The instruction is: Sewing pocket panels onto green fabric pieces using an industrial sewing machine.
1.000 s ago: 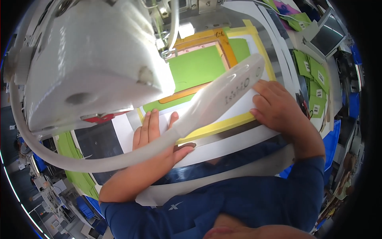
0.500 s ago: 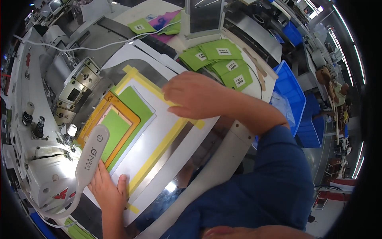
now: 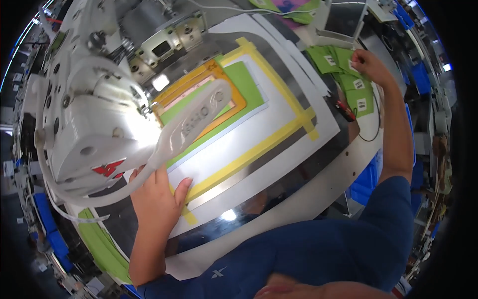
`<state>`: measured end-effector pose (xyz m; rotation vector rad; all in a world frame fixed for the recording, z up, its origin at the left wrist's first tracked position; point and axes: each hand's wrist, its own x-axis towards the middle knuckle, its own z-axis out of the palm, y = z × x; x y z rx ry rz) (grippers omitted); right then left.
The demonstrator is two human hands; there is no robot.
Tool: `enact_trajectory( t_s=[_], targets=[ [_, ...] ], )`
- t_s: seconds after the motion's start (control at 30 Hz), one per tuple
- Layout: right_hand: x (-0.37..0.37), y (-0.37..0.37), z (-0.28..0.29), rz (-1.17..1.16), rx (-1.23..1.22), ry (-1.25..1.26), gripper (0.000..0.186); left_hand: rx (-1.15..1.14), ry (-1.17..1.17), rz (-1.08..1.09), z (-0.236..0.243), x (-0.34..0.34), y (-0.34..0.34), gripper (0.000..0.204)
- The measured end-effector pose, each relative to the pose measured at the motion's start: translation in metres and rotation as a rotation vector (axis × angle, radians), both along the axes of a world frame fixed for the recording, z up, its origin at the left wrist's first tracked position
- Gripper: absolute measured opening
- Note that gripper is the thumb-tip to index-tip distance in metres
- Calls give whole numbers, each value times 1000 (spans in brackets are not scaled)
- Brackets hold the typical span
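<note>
My left hand (image 3: 157,199) lies with fingers spread on a white sheet (image 3: 224,152) edged with yellow tape, beside the sewing machine (image 3: 79,124). Its fingertips are partly hidden behind a white gooseneck lamp (image 3: 169,139). On the sheet, an orange frame (image 3: 235,97) surrounds a pale pink border and lies over green material (image 3: 249,84). The lamp head covers part of both. At the upper right, my right hand (image 3: 372,67) has its fingers curled onto labelled green pieces (image 3: 363,94); whatever is between them is hidden.
Red-handled snips (image 3: 343,110) and a dark cable lie beside the green pieces. A screen (image 3: 343,17) stands at the back right. A blue bin (image 3: 366,179) is below the table's right edge. More green material (image 3: 99,241) lies at the lower left.
My right hand has moved from the taped sheet out to the green pieces at the right. My left hand stays on the sheet. The camera's view has shifted.
</note>
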<state>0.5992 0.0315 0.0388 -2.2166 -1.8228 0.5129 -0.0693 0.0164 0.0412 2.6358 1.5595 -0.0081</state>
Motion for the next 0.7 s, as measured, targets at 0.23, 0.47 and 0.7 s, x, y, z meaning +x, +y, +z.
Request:
enact_trajectory(
  t_s=[0.23, 0.47, 0.7],
  targets=[
    [-167, 31, 41, 339, 225, 63, 14, 88, -48, -65, 6, 33, -14, 71],
    [-359, 88, -3, 842, 554, 18, 20, 200, -166, -215, -26, 21, -6, 71],
    [-399, 119, -32, 875, 250, 241, 23, 227, -201, -186, -27, 21, 5, 72]
  ],
)
